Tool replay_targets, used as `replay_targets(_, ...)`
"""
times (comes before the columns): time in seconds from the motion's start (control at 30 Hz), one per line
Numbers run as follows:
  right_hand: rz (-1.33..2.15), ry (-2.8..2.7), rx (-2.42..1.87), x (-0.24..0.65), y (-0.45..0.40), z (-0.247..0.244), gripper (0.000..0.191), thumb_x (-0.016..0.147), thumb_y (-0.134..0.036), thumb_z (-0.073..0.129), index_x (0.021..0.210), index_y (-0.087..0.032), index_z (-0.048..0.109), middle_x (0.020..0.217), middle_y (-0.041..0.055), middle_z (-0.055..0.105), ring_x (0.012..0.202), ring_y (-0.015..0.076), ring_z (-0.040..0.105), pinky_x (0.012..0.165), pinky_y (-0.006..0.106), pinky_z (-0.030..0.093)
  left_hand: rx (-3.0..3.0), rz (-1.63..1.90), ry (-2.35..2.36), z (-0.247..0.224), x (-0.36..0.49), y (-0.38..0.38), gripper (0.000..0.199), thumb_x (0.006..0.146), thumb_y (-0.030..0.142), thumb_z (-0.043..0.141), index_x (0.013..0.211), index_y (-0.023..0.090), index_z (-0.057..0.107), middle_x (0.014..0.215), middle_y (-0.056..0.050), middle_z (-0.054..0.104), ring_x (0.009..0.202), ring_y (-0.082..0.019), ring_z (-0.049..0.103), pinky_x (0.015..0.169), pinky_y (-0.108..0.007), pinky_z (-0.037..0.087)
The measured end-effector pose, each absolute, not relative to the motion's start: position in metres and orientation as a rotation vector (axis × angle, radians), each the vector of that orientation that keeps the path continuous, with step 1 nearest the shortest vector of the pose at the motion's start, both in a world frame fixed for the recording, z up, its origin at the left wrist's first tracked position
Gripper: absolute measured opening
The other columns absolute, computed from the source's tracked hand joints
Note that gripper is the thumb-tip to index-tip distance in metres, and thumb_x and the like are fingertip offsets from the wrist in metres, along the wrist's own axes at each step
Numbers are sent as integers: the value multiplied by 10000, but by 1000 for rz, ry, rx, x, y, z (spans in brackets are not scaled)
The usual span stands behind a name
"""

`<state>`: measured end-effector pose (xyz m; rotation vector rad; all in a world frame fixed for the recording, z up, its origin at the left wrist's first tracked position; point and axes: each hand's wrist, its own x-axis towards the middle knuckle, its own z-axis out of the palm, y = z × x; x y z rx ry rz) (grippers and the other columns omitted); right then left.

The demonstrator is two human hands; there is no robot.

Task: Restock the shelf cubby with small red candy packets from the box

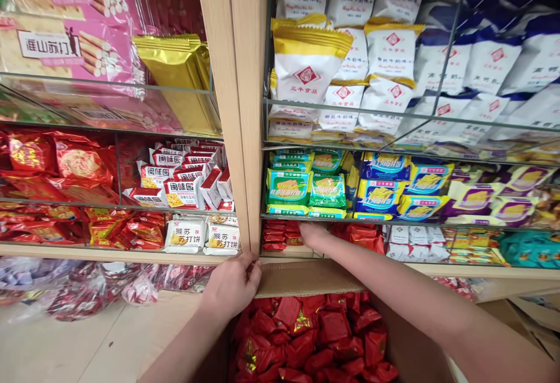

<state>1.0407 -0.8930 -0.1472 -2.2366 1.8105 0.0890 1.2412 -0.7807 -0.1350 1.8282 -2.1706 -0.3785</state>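
My right hand (314, 236) reaches into a bottom-shelf compartment, beside small red packets (280, 234) stacked at its left. The shelf hides its fingertips, so I cannot tell what they hold. At the foot of the wooden post, my left hand (234, 284) is closed, with fingers curled near the shelf edge and the corner of the cardboard box. What is in those fingers, if anything, is hidden. Between my forearms stands the open cardboard box (306, 278), filled with loose red wrapped packets (301, 336), some with gold print.
A wooden post (238, 109) splits the shelving. Glass dividers and a glass front (394, 113) hold white snack packs (306, 71). Green biscuit packs (328, 188) sit above my right hand. Plastic-bagged goods (79, 295) lie under the left shelf; more cardboard (520, 330) lies at lower right.
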Motion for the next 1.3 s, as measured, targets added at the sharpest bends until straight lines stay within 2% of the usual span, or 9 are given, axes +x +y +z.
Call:
replay_targets(0.23,-78,1337,-2411,1029,-766,-97,201,796,-350,459,727,-194,567,704,-25,598,654,99,530,591,214,358,1831,-399,-2167,-135,1242,-781,241,824,323,336,853,244,562,837,-47,679,794,-216,624,658,-282,400)
replay_targets(0.37,-81,1166,-2202,1026,-705,-158,188,750,-257,508,906,-197,593,895,43,613,798,155,560,685,228,416,1828,-401,-2171,-133,1241,-781,246,824,324,337,851,237,566,827,-47,680,776,-215,623,642,-281,400)
replay_targets(0.47,-102,1368,-2142,1027,-693,-225,541,696,-195,544,1221,-163,418,1261,111,423,1143,254,377,936,328,313,1824,-392,-2176,-131,1241,-780,251,825,324,334,828,229,566,814,-47,678,751,-204,621,630,-274,400)
replay_targets(0.63,-107,1576,-2156,1031,-696,-270,437,695,-129,510,1130,-164,517,1113,98,534,1033,273,429,898,378,324,1807,-349,-2188,-130,1238,-778,256,826,323,328,775,225,559,761,-40,675,699,-206,619,600,-278,397)
replay_targets(0.83,-182,1500,-2208,1024,-698,-253,214,645,-211,600,857,-184,593,980,56,581,936,243,461,824,370,335,1727,-283,-2164,-133,1242,-778,262,826,323,332,810,216,570,733,-43,674,654,-208,620,574,-288,423)
replay_targets(1.0,-506,1406,-2023,1015,-689,-208,223,760,-224,508,974,-184,557,948,56,599,893,184,502,805,287,361,1359,-216,-2214,-131,1232,-747,263,812,244,383,1029,206,527,995,-62,607,958,-186,528,862,-314,383)
replay_targets(1.1,-696,1166,-1960,1011,-682,-167,220,756,-296,543,957,-215,578,936,30,606,890,158,512,788,242,377,1056,-414,-2238,-134,1207,-711,355,765,235,497,1118,204,472,1043,-84,555,971,-196,501,846,-309,407)
replay_targets(1.23,-917,1093,-1744,1016,-674,-141,210,716,-320,591,894,-209,586,872,21,611,824,150,534,755,239,402,1165,-875,-1924,-143,1171,-683,109,782,288,487,790,201,552,722,-19,544,702,-157,524,652,-240,443)
replay_targets(1.3,-1101,1174,-1487,1024,-673,-148,245,708,-368,586,869,-188,547,833,24,593,787,149,535,728,243,418,1283,-940,-1623,-146,1157,-680,225,800,319,456,609,201,472,601,19,459,588,-131,458,571,-219,404)
